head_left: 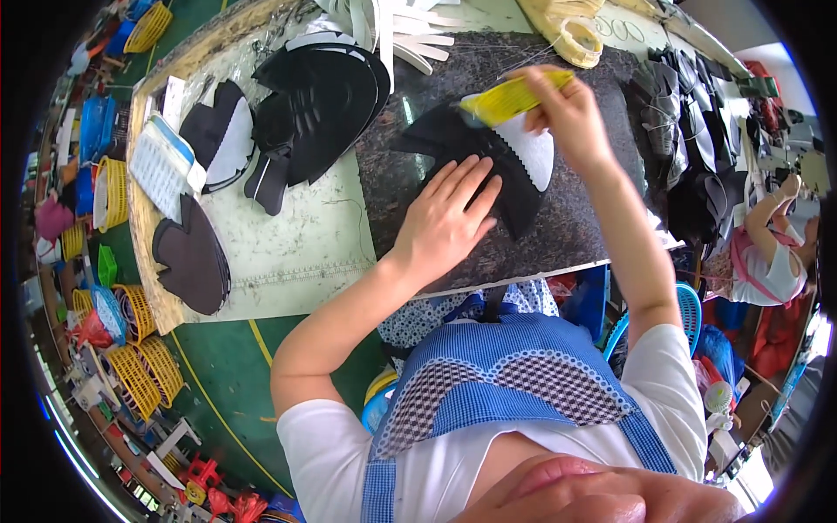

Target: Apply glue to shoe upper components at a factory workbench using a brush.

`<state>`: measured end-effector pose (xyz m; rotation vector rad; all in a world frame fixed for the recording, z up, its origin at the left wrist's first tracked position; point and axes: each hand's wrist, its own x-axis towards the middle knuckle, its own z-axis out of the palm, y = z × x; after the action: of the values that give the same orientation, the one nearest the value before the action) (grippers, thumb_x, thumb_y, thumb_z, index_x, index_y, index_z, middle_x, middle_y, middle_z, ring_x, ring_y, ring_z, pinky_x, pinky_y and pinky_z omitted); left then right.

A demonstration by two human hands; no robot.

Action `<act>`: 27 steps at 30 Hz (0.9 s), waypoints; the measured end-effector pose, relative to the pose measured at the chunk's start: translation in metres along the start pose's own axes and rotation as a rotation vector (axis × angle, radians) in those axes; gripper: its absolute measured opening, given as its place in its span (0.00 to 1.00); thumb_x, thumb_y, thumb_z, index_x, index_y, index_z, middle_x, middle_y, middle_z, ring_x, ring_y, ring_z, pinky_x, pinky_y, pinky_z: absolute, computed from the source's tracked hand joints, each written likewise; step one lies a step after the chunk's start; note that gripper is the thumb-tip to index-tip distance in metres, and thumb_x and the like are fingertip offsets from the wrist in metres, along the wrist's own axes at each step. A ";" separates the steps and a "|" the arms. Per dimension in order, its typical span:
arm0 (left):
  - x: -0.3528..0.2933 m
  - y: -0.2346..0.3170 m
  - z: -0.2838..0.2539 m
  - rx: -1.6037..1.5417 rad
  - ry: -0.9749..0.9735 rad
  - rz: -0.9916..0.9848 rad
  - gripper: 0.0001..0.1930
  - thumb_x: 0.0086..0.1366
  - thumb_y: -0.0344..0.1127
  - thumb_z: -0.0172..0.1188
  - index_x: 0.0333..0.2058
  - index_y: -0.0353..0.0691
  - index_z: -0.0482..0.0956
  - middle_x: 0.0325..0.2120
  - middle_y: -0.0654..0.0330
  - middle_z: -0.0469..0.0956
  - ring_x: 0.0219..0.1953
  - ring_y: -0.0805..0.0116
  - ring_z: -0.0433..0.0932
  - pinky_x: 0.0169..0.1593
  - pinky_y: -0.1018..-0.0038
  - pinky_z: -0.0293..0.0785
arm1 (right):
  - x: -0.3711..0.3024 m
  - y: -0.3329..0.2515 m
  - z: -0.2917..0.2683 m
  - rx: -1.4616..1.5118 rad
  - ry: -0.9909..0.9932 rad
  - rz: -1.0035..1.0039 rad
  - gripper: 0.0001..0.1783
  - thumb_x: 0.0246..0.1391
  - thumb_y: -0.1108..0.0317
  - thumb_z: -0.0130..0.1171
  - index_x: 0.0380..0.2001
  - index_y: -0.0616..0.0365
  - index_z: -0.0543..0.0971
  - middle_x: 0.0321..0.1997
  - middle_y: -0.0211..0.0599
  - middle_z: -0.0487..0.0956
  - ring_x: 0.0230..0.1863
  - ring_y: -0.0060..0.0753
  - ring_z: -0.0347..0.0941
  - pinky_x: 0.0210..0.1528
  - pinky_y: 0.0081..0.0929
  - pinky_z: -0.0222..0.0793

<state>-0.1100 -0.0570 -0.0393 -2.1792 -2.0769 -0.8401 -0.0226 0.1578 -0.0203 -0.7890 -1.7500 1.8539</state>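
Note:
My left hand [449,207] lies flat with its fingers spread on a black cut piece [519,196], pressing it to the dark speckled slab. A white panel with a toothed edge [530,155] shows along the right side of that piece. Above it, my right hand [567,113] is closed round a flat yellow tool [514,98]. The tool's pale tip is blurred and lies over the piece's upper edge; whether it is a brush or a scraper I cannot tell.
Left of the slab lie a stack of black curved pieces [327,109], a notched dark piece [192,257] and a white packet [164,161]. A yellow tape roll [580,42] sits at the far edge. Black pieces [706,187] pile up right, near another person [767,261].

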 end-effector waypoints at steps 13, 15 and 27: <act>-0.004 -0.005 0.009 -0.105 0.165 -0.160 0.09 0.56 0.31 0.68 0.36 0.38 0.81 0.44 0.59 0.81 0.44 0.62 0.83 0.39 0.71 0.82 | 0.005 -0.043 -0.014 -0.988 -0.056 -0.095 0.14 0.45 0.60 0.67 0.26 0.62 0.82 0.22 0.40 0.82 0.23 0.33 0.80 0.31 0.32 0.76; -0.009 -0.004 0.004 -0.108 0.119 -0.076 0.12 0.54 0.26 0.68 0.38 0.36 0.81 0.43 0.58 0.80 0.48 0.60 0.81 0.44 0.70 0.81 | -0.026 -0.019 -0.039 -0.718 -0.017 -0.134 0.13 0.47 0.61 0.67 0.26 0.62 0.81 0.21 0.37 0.81 0.23 0.26 0.78 0.28 0.29 0.75; -0.026 -0.005 0.004 0.190 0.151 0.014 0.17 0.52 0.25 0.68 0.43 0.41 0.82 0.33 0.62 0.75 0.35 0.64 0.78 0.37 0.71 0.77 | -0.135 0.004 -0.024 -0.159 -0.037 0.013 0.11 0.59 0.65 0.62 0.30 0.63 0.78 0.26 0.36 0.81 0.24 0.19 0.77 0.25 0.16 0.72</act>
<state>-0.1125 -0.0792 -0.0547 -1.9682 -1.9785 -0.7469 0.0918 0.0830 -0.0126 -0.8319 -1.9392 1.7641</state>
